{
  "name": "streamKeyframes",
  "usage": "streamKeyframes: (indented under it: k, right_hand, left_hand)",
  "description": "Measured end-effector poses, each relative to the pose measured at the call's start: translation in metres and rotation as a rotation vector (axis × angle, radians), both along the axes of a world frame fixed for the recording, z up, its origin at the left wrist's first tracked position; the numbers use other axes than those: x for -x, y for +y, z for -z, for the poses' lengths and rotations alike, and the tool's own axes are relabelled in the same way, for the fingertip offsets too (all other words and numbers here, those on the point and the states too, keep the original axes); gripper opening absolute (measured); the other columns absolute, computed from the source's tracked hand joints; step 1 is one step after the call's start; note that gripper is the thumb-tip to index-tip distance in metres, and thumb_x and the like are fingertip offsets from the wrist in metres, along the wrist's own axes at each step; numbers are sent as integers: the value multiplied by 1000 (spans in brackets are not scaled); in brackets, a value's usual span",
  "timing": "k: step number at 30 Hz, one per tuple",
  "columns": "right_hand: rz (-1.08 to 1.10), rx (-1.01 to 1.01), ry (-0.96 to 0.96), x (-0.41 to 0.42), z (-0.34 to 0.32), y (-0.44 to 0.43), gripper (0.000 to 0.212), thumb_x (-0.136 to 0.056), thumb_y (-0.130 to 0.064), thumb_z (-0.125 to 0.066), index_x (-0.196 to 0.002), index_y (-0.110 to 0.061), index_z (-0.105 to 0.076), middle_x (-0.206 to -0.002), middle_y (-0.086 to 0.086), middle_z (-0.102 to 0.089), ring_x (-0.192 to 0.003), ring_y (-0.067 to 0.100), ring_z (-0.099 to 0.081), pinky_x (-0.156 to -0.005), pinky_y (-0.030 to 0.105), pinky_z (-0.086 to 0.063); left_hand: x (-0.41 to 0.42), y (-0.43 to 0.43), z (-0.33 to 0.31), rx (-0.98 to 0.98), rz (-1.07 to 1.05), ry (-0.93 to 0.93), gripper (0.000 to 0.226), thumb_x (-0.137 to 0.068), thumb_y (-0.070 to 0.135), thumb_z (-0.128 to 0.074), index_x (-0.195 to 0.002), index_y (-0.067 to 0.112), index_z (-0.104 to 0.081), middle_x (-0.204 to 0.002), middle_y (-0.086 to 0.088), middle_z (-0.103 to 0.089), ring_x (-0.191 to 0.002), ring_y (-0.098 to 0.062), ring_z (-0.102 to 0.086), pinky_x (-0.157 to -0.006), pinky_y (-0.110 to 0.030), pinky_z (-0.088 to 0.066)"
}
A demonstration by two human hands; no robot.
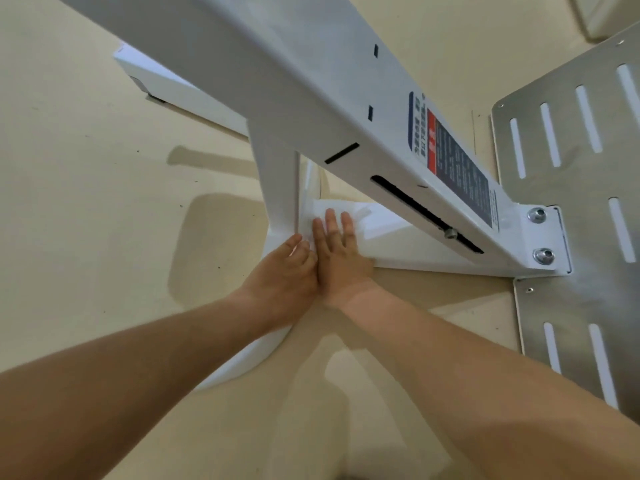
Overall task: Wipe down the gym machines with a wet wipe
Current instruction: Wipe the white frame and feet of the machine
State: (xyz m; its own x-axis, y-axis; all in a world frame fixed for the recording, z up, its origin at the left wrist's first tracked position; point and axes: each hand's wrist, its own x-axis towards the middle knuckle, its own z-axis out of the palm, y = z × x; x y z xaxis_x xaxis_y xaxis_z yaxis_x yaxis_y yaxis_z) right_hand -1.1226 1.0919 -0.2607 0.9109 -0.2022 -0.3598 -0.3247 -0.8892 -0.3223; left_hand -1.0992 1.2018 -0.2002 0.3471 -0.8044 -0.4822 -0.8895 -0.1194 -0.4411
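Forearms (pixel 138 368) nearest, reaching far to the machine base (pixel 415 251) under the sloped beam (pixel 311 81). Step in hand, as judged: wiping that base. Pressing the wipe (pixel 362 216) flat on the base with the right grip (pixel 341 258), fingers straight and open. Left grip (pixel 287 268) just left, touching the right, fingers bent at the wipe's near edge; cannot tell whether pinching it. Next: slide the wipe right along the base toward the bolts (pixel 536 214), keeping flat pressure.
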Motion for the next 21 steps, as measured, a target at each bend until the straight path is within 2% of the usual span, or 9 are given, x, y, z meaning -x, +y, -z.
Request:
streamKeyframes:
  k: [2,5,7,9,11,13,16,18,21]
  right_hand:
    - [-58,69,-63,23,5,-3,73,-99,-18,-30,-148,-8,24,-157,11,27,-143,34,27,-121,44,-4]
    - [115,157,25,55,3,-34,85,-94,-14,-38,-141,-4,32,-155,13,32,-142,34,30,-120,42,7]
    - [186,208,54,77,3,-51,86,-92,-11,-39,-136,-1,36,-155,14,30,-143,34,27,-118,40,10]
    - [272,114,-40,94,10,-60,82,-90,-1,-35,-146,-7,24,-160,9,18,-147,28,17,-119,33,-2]
    - [365,-1,-206,101,19,-71,73,-91,5,-33,-154,-13,-1,-163,2,-1,-150,19,4,-120,27,-9]
    - [438,-47,-307,104,25,-80,62,-94,5,-35,-152,-17,-27,-160,-4,-21,-148,12,-10,-120,24,-12]
    - [546,-109,-272,108,22,-82,52,-97,-1,-38,-146,-19,-42,-155,-10,-31,-146,5,-17,-115,17,-14]
    - [644,-139,-268,113,11,-76,47,-97,-3,-40,-140,-20,-49,-150,-6,-42,-141,9,-32,-109,22,-31]
    - [1047,-333,-115,124,-28,-80,35,-96,-8,-44,-124,-19,-63,-121,10,-64,-109,30,-59,-82,32,-48]
  left_hand:
    - [0,1,0,45,26,-22,55,-90,14,-20,-124,1,-62,-125,-19,-62,-120,-35,-53,-113,-48,-28]
    - [4,-8,5,18,-22,-18,48,-97,14,-23,-138,1,-44,-143,-22,-42,-132,-37,-37,-116,-50,-16]
    - [6,-23,7,-10,-105,50,51,-97,14,-28,-147,3,-26,-153,-23,-23,-138,-36,-26,-116,-48,-17]
    - [13,-37,9,11,-208,147,64,-93,15,-38,-151,7,-13,-157,-21,-9,-142,-34,-18,-115,-43,-22]
    - [19,-46,8,13,-302,225,70,-89,14,-43,-151,8,-12,-157,-19,-10,-142,-32,-19,-112,-39,-30]
    - [22,-47,0,31,-312,262,64,-85,11,-45,-146,6,-25,-151,-14,-25,-133,-29,-32,-101,-36,-40]
    - [21,-43,-20,6,-255,253,48,-82,9,-44,-130,8,-42,-139,-10,-39,-121,-26,-41,-90,-35,-46]
    - [24,-40,-36,-7,-272,239,44,-82,8,-43,-126,10,-48,-137,-9,-42,-121,-25,-42,-90,-36,-47]
    - [31,-47,-71,102,-415,320,37,-82,8,-44,-116,13,-57,-128,-4,-48,-119,-23,-46,-87,-40,-51]
